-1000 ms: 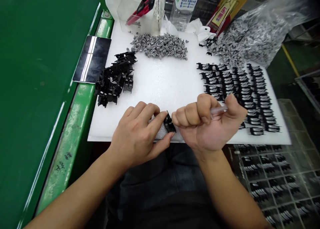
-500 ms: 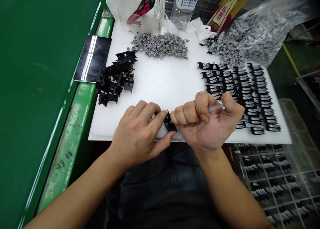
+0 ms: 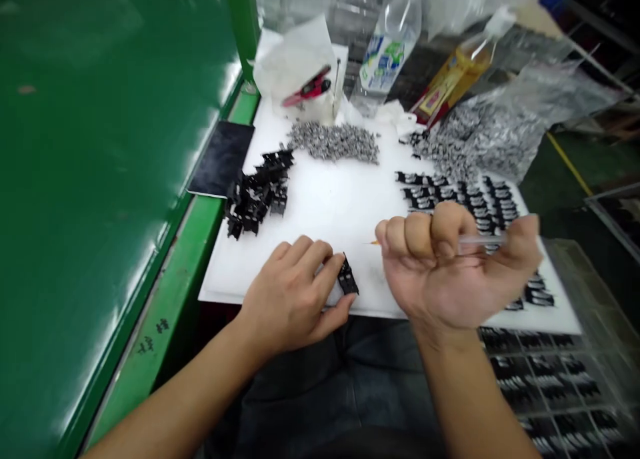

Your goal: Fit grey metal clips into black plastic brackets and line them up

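Observation:
Near the front edge of the white board (image 3: 320, 212), my left hand (image 3: 295, 299) pinches a small black plastic part (image 3: 349, 277) between its fingertips and thumb. The part rests tilted on the board. My right hand (image 3: 455, 269) is raised to the right of it, fingers curled around a slim translucent syringe (image 3: 483, 240). My thumb lies at its rear end, and a thin needle with an orange base (image 3: 375, 243) sticks out to the left, apart from the black part. The fist hides the middle of the syringe.
Loose black parts (image 3: 255, 195) are heaped at left beside a dark tablet (image 3: 223, 159). Small grey pieces (image 3: 335, 142) are piled at the back. Rows of black parts with grey pieces (image 3: 480, 202) lie at right. Two bottles (image 3: 385, 59) and a plastic bag (image 3: 510, 132) stand behind.
My right hand has moved right, away from the black part, baring the needle. My left hand still pinches the part. The camera view has shifted, showing more of the back.

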`<state>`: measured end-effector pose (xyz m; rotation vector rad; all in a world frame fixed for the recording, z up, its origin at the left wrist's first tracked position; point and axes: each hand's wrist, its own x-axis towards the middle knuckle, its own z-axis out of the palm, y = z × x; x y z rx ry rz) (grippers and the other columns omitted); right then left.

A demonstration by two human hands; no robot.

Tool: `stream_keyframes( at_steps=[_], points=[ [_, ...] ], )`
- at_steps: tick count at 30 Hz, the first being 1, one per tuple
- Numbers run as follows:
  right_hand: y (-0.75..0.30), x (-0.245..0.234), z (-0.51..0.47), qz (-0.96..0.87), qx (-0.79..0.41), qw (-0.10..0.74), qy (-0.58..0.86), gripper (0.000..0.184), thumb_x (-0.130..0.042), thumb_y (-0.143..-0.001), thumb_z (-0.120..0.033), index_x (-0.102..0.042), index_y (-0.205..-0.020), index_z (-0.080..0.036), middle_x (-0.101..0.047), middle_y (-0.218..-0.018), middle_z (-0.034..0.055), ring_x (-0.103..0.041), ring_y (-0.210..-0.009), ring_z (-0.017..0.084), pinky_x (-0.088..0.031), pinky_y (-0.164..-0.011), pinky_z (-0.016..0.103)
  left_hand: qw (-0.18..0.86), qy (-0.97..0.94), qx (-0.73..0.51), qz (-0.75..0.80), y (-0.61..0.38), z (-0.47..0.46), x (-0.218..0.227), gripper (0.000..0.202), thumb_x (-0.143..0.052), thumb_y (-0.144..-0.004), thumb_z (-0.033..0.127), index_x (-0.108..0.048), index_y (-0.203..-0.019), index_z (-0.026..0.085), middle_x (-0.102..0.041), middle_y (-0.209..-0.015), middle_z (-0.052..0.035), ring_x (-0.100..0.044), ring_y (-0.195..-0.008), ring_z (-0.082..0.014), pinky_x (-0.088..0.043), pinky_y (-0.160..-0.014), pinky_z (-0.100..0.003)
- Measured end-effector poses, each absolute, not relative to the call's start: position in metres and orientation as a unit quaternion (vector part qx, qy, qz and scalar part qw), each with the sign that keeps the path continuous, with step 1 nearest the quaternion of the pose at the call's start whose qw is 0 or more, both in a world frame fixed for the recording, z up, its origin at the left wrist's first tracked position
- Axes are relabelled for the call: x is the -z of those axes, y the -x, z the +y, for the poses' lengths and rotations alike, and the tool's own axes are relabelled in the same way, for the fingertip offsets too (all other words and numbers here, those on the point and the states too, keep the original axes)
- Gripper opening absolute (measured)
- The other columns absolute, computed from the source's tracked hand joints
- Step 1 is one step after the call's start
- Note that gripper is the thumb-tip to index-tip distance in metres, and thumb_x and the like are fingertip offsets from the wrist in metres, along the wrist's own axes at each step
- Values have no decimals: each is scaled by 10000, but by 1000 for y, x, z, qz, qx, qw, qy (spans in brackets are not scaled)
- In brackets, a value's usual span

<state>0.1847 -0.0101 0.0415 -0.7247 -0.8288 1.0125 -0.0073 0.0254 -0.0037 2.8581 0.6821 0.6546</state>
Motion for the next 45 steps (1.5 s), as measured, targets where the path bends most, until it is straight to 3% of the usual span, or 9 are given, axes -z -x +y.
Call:
stream_keyframes(
  at_steps=[4, 8, 10, 12, 16, 18, 21, 38, 45],
  points=[
    [-178, -52, 39, -488, -407, 685, 356, 563, -394, -1041, -609, -551, -636, -250, -543, -728, 38, -564, -789, 220, -478, -868, 413, 65, -948, -214, 228, 9, 26, 2, 478, -563, -1020, 477, -665, -1296, 100, -663, -1101, -126, -589, -956, -294, -454, -743, -439],
    [-178, -41, 77, -609, -432, 481, 459, 650, -341, -1024, -778, -672, -872, -240, -702, -1029, 62, -631, -1089, 243, -436, -1085, 425, 79, -947, -207, 231, 12, 26, 0, 459, -575, -1018, 452, -655, -1314, 110, -660, -1109, -128, -588, -979, -300, -483, -769, -455],
    [-191, -42, 88, -645, -401, 448, 471, 709, -264, -1014, -815, -678, -1066, -242, -705, -1180, 73, -637, -1156, 238, -466, -1049, 400, 92, -948, -201, 230, 13, 26, 0, 449, -577, -1017, 446, -655, -1311, 117, -658, -1107, -124, -584, -982, -300, -496, -785, -465],
    [-206, -49, 98, -681, -287, 446, 506, 650, -213, -1061, -730, -634, -1180, -249, -684, -1203, 82, -651, -1094, 226, -505, -919, 364, 99, -948, -195, 230, 13, 25, -1, 443, -574, -1015, 452, -657, -1303, 124, -657, -1104, -118, -581, -981, -301, -502, -782, -472],
    [-224, -58, 126, -758, -76, 307, 571, 191, -548, -1020, -321, -679, -1090, -202, -658, -1100, 106, -621, -950, 235, -476, -847, 363, 102, -947, -190, 238, 14, 24, -2, 444, -584, -1003, 467, -654, -1290, 136, -654, -1092, -107, -576, -976, -301, -503, -773, -477],
    [-222, -54, 139, -783, -80, 249, 564, 134, -612, -946, -198, -719, -1027, -192, -665, -1087, 106, -621, -931, 235, -463, -827, 355, 103, -946, -187, 242, 14, 24, -3, 438, -597, -994, 471, -652, -1279, 143, -652, -1090, -103, -575, -981, -299, -503, -785, -475],
    [-213, -43, 151, -795, -67, 191, 572, 150, -614, -946, -186, -732, -1038, -196, -673, -1089, 101, -622, -933, 237, -426, -750, 329, 101, -947, -182, 244, 15, 24, -4, 415, -602, -990, 471, -653, -1254, 156, -652, -1082, -99, -575, -977, -297, -490, -780, -461],
    [-216, -46, 147, -788, -54, 191, 582, 143, -627, -941, -160, -764, -916, -192, -697, -1038, 95, -639, -897, 222, -434, -730, 317, 101, -946, -189, 244, 16, 23, -3, 407, -605, -988, 467, -639, -1257, 163, -650, -1077, -92, -574, -974, -291, -475, -775, -447],
    [-225, -58, 38, -776, -129, 236, 570, 133, -630, -1023, -285, -735, -984, -212, -747, -893, 46, -687, -793, 195, -518, -662, 301, 89, -949, -184, 241, 16, 24, -2, 418, -594, -996, 477, -633, -1270, 164, -648, -1104, -96, -565, -975, -296, -469, -776, -456]
  ],
)
